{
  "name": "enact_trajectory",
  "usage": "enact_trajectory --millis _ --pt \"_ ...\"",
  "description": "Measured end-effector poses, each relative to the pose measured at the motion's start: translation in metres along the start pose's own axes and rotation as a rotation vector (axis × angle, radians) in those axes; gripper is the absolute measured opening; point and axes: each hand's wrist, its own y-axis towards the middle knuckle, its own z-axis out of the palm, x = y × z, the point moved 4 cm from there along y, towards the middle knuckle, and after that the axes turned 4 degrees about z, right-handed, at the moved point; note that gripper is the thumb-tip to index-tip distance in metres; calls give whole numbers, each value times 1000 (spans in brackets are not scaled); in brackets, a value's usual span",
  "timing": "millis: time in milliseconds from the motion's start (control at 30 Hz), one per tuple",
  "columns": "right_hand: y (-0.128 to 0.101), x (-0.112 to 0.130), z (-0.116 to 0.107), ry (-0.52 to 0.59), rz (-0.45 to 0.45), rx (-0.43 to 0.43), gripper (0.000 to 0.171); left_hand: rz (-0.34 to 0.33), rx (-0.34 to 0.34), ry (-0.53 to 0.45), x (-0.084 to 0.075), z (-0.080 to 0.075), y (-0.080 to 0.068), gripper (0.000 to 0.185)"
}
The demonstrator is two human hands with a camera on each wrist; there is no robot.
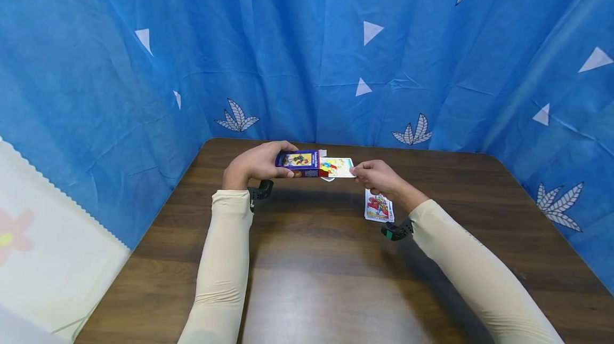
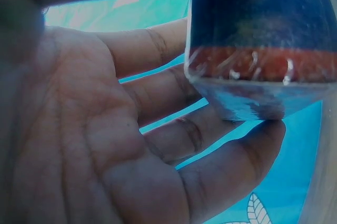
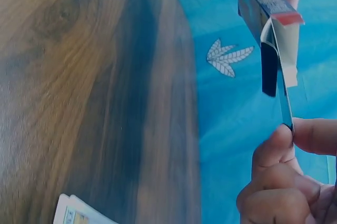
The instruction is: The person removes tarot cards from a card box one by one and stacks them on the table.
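Observation:
A dark blue card box [image 1: 299, 164] with a picture on its face is held above the table by my left hand [image 1: 259, 161], thumb on the near side. In the left wrist view the fingers [image 2: 226, 166] curl around the box [image 2: 258, 29]. Its flaps stand open at the right end, as the right wrist view shows by the dark flap [image 3: 269, 69]. My right hand [image 1: 379, 177] pinches the outer edge of an illustrated card [image 1: 338, 167], whose other end is inside the box. Below that hand, a small stack of cards [image 1: 378, 206] lies face up.
The brown wooden table [image 1: 307, 280] stretches beneath both arms. A blue patterned curtain [image 1: 297, 56] hangs behind it. At the left is a white cloth [image 1: 53, 237] with a flower print. Each wrist wears a black camera mount [image 1: 398, 230].

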Motion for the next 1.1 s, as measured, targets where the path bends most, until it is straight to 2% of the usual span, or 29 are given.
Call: enact_trajectory --millis 133,267,400,533,800,933,1100 --pt "0 -7 -13 43 -12 -26 31 -3 4 -7 0 0 0 66" --pt "2 -19 -33 36 -7 -119 35 -9 2 -3 1 0 0 66" --pt "4 -35 -53 -137 28 -235 39 -8 3 -8 2 0 0 65" --pt "6 -54 -65 -332 86 -281 39 -3 5 -21 2 2 1 64" --pt "14 -78 -60 -593 83 -317 26 -4 11 -23 4 5 3 62" --pt "16 -80 -54 -655 82 -353 21 -9 13 -9 5 6 4 63" --pt "16 -75 -46 -684 40 -388 22 -13 9 -3 9 8 6 64"
